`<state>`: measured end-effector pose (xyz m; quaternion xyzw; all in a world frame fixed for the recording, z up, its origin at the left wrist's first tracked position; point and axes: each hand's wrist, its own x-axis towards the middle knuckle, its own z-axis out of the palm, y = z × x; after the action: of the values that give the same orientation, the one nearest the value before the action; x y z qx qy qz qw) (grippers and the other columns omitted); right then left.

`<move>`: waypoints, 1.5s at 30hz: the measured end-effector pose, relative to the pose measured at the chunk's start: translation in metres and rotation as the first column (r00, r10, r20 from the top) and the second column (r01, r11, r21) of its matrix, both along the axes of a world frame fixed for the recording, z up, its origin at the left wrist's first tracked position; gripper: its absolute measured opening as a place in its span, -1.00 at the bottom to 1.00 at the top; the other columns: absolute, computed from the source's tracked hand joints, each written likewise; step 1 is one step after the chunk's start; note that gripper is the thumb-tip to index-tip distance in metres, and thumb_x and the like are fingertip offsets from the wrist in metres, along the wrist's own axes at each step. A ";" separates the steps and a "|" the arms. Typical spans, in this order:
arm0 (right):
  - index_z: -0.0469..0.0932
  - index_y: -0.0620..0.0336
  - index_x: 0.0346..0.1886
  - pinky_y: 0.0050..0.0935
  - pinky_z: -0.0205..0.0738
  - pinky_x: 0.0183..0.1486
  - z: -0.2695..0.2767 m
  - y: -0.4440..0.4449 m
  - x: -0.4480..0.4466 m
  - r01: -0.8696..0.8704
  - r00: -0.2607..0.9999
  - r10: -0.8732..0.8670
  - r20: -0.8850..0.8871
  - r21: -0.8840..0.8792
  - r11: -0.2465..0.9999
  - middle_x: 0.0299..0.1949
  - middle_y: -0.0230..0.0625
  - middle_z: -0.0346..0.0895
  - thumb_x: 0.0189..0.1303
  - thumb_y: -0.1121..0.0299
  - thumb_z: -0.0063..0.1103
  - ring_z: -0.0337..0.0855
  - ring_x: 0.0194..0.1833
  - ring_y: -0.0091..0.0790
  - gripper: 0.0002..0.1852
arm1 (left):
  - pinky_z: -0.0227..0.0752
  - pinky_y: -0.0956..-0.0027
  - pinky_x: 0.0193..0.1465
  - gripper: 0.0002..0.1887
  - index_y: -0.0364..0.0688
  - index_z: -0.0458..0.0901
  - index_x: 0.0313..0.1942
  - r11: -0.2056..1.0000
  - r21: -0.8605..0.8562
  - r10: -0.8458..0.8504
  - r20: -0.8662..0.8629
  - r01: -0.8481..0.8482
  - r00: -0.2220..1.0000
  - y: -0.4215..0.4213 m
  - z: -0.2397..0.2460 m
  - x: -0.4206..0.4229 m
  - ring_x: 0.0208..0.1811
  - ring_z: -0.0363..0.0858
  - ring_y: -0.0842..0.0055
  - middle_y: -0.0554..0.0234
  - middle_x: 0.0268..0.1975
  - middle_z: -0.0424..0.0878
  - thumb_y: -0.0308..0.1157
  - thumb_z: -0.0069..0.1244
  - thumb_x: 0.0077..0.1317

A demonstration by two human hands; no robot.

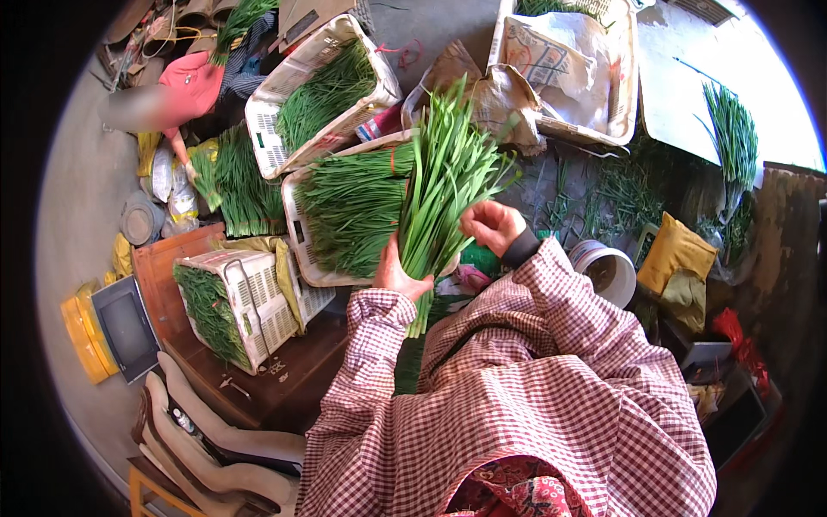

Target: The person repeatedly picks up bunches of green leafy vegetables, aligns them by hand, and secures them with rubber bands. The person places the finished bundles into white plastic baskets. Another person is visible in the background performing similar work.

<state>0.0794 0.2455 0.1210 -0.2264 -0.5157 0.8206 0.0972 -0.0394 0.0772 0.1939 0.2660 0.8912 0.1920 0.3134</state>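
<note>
My left hand (pixel 400 271) is closed around the lower stems of a loose bundle of green garlic chives (pixel 446 174), whose leaf tips fan out away from me. Just right of the bundle, my right hand (pixel 494 226) has its fingers curled, thumb near the fingertips; whether it pinches a leaf I cannot tell. Behind the bundle lies a white plastic crate (pixel 294 213) filled with green chives (pixel 355 213), some tied with red bands. Part of this crate is hidden by the held bundle.
Another crate of chives (pixel 258 142) stands beyond. A person (pixel 194 84) handles chives at the upper left. A crate with sacks (pixel 623 84) is at the upper right. A white bucket (pixel 620 278) stands by my right arm; a crate on its side (pixel 245 297) rests on a wooden table (pixel 297 368).
</note>
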 end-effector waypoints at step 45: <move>0.47 0.19 -0.22 -0.43 0.49 -0.30 -0.036 -0.020 0.044 -0.307 0.935 0.150 0.321 0.524 0.794 -0.34 -0.26 0.52 -0.15 0.48 0.18 0.58 -0.35 -0.32 -0.69 | 0.28 0.35 0.12 -0.09 -0.26 0.20 0.12 0.996 -0.083 0.076 0.466 -0.042 0.881 0.006 -0.067 0.055 0.03 0.43 0.34 0.08 -0.01 0.45 -0.39 0.32 -0.33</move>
<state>0.1233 0.2259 0.0855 -0.2293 -0.7675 0.5985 -0.0101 0.0154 0.0833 0.1267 0.1732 0.8029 0.2284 0.5226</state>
